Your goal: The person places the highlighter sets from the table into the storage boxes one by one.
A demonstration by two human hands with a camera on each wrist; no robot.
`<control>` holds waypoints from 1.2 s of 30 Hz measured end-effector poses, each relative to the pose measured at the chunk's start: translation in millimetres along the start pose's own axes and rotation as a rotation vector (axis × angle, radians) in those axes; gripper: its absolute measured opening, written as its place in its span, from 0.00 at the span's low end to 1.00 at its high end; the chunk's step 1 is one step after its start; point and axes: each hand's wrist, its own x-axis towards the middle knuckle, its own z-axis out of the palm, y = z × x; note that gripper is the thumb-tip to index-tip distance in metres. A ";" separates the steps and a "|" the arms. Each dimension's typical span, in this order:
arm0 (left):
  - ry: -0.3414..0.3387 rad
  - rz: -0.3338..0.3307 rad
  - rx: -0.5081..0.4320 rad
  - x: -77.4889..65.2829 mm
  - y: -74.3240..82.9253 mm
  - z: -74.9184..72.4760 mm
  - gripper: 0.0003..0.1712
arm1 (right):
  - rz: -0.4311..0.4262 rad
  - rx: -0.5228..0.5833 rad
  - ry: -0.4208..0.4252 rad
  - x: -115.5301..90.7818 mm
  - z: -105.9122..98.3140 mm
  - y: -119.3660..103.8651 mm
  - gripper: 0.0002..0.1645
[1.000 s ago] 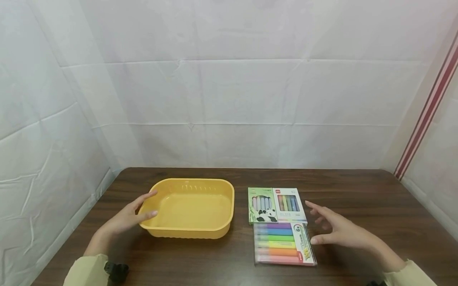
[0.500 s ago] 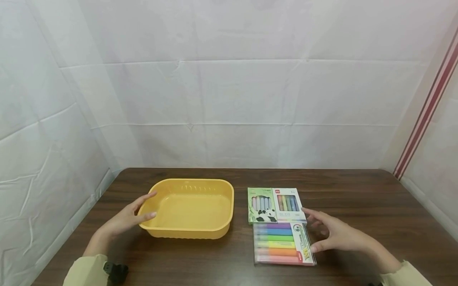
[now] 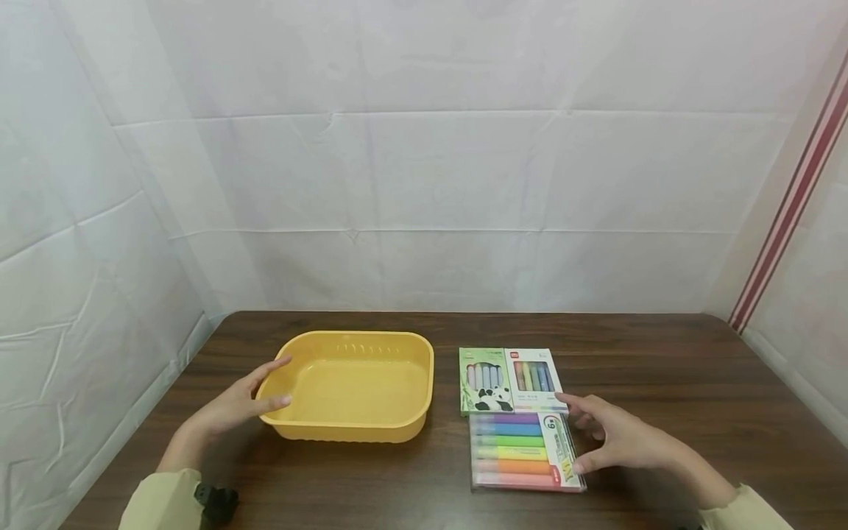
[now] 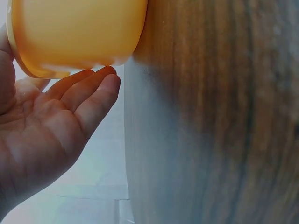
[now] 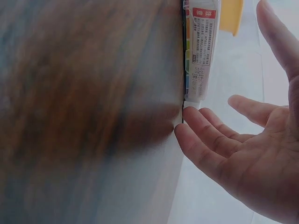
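A yellow plastic basket (image 3: 344, 432) stands at the table's left. My left hand (image 3: 232, 405) holds its left end, thumb and index finger over the rim. The left wrist view shows the other fingers (image 4: 96, 100) against the outside wall. A green panda box of pens (image 3: 486, 380) and a white box of pens (image 3: 534, 379) lie side by side, behind a clear pack of thick coloured highlighters (image 3: 513, 450). Beside them is my right hand (image 3: 616, 436), index fingertip at the white box's near right corner and thumb at the clear pack's right edge. Contact cannot be told.
The dark wooden table (image 3: 411, 500) carries these things. White cloth sheeting (image 3: 457, 177) hangs behind and at both sides, with a red stripe (image 3: 798, 199) on the right. A black device (image 3: 217, 504) is strapped to the left wrist.
My right hand has moved left and slightly nearer, its fingertips coming to the edge of the packs. My left hand and the basket stay where they were.
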 end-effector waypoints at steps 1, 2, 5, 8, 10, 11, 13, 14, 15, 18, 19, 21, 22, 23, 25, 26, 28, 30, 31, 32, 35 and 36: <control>0.000 -0.003 -0.002 0.0 0.9 0.1 0.43 | 0.003 -0.003 -0.001 -0.3 0.0 0.1 0.53; -0.001 -0.005 -0.002 -0.2 1.8 0.1 0.43 | 0.004 -0.010 -0.001 -0.6 0.1 0.2 0.53; -0.001 -0.011 -0.006 -0.7 3.6 0.1 0.44 | -0.002 -0.031 -0.002 -1.1 0.6 0.2 0.52; -0.004 -0.011 -0.005 -1.1 3.9 0.1 0.44 | -0.015 -0.052 -0.007 -1.1 1.5 -0.5 0.52; -0.003 -0.013 -0.002 -1.2 3.7 0.2 0.44 | -0.019 -0.063 -0.009 -0.7 2.2 -1.2 0.52; -0.003 -0.013 -0.005 -1.0 3.5 0.2 0.44 | -0.020 -0.067 -0.011 -0.4 2.4 -1.6 0.52; -0.004 -0.013 -0.003 -0.8 3.2 0.0 0.44 | -0.012 -0.072 -0.020 0.2 2.9 -2.3 0.53; -0.006 -0.013 -0.004 -0.7 3.0 -0.1 0.44 | -0.005 -0.076 -0.026 0.7 3.0 -2.7 0.54; -0.003 -0.019 -0.007 -0.7 2.8 -0.1 0.44 | 0.002 -0.083 -0.031 1.1 3.2 -3.0 0.54; -0.004 -0.018 -0.008 -0.3 1.9 -0.6 0.44 | 0.023 -0.099 -0.047 2.3 3.3 -3.8 0.56; -0.004 -0.018 -0.008 -0.3 1.7 -0.7 0.44 | 0.029 -0.101 -0.053 2.7 3.3 -4.0 0.56; -0.003 -0.015 -0.007 -0.3 1.2 -0.7 0.44 | 0.037 -0.108 -0.061 3.1 3.6 -4.4 0.57; -0.003 -0.015 -0.008 -0.2 1.2 -0.8 0.44 | 0.038 -0.112 -0.065 3.4 3.7 -4.5 0.58; -0.003 -0.014 -0.009 -0.1 1.2 -0.8 0.44 | 0.036 -0.116 -0.068 3.7 3.9 -4.4 0.59; -0.004 -0.013 -0.010 -0.1 1.3 -0.9 0.44 | 0.032 -0.131 -0.071 4.0 4.5 -4.2 0.61; -0.004 -0.013 -0.010 -0.1 1.4 -0.9 0.44 | 0.027 -0.142 -0.071 4.2 4.9 -4.0 0.62; -0.006 -0.015 -0.011 -0.2 1.4 -0.9 0.44 | 0.019 -0.173 -0.068 4.8 5.8 -3.8 0.64; -0.007 -0.016 -0.011 -0.3 1.4 -0.8 0.44 | 0.020 -0.198 -0.070 5.6 6.6 -3.8 0.66; -0.008 -0.017 -0.011 -0.3 1.3 -0.8 0.44 | 0.021 -0.207 -0.072 6.2 7.0 -4.1 0.66; -0.007 -0.019 -0.011 -0.3 1.2 -0.7 0.44 | 0.027 -0.216 -0.074 6.8 7.5 -4.3 0.67; -0.005 -0.018 -0.006 0.0 0.8 -0.6 0.44 | 0.054 -0.226 -0.080 8.1 8.8 -5.9 0.69; -0.005 -0.016 -0.006 0.0 0.6 -0.6 0.44 | 0.063 -0.232 -0.083 8.1 9.3 -6.7 0.69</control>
